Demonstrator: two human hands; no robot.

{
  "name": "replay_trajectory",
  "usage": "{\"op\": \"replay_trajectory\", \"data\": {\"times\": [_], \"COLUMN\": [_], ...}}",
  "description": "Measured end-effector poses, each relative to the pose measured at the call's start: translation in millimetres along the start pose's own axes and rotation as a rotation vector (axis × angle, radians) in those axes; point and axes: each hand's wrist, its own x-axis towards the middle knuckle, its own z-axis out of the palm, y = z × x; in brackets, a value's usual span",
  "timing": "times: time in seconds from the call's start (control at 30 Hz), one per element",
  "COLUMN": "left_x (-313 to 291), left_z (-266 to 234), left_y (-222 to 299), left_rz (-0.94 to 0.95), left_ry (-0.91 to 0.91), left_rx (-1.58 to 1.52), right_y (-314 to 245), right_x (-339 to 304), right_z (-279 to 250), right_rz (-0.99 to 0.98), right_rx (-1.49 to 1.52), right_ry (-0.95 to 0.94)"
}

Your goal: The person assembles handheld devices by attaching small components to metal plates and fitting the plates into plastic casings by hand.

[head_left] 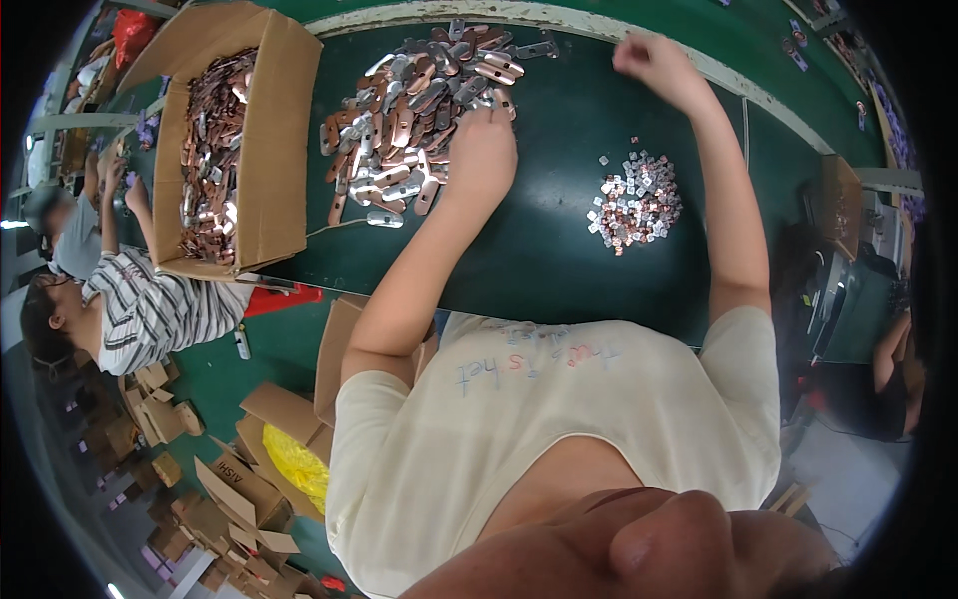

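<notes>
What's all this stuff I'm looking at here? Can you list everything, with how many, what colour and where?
Flat metal tabs: one big heap, too many to count, silvery and copper-coloured, on the table at upper centre.
Small metal pieces: one small pile, silvery and pinkish, on the table to the right.
Table: one, dark green top.
Cardboard box: one, brown, open, upper left, filled with copper-coloured tabs.
Cardboard scraps: many, brown, on the floor at lower left.
Yellow bag: one, by the scraps.
Seated person in striped shirt: one, at left.
Left hand: resting on the edge of the tab heap.
Right hand: raised over the far table edge; fingers closed, contents not visible.
</notes>
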Motion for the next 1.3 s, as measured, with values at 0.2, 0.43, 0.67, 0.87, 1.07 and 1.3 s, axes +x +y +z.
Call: {"op": "replay_trajectory", "data": {"times": [0.2,0.43,0.67,0.87,1.07,1.3], "left_x": [-15.5,-26.1,-38.3,-39.5,-43.1,-49.2], "left_z": [-30.4,-73.3,-80.7,-91.1,-89.1,-88.9], "left_y": [17.5,48.3,56.9,68.7,80.8,84.8], "left_rz": [-0.28,-0.353,-0.35,-0.397,-0.326,-0.324], "left_ry": [-0.012,-0.143,-0.045,-0.099,-0.103,-0.103], "left_rx": [-0.64,-1.364,-1.43,-1.406,-1.419,-1.287], "right_y": [-17.0,-25.8,-107.0,-125.4,-133.6,-139.5], "right_x": [-81.2,-83.7,-113.7,-134.4,-142.3,-139.9], "right_z": [21.0,24.4,0.7,-1.3,2.6,10.0], "right_rz": [0.131,0.082,-0.015,-0.04,-0.091,-0.459], "right_rx": [-0.009,-0.107,0.998,1.168,1.08,0.316], "right_ry": [-0.023,0.09,-0.047,-0.043,0.064,0.34]}}
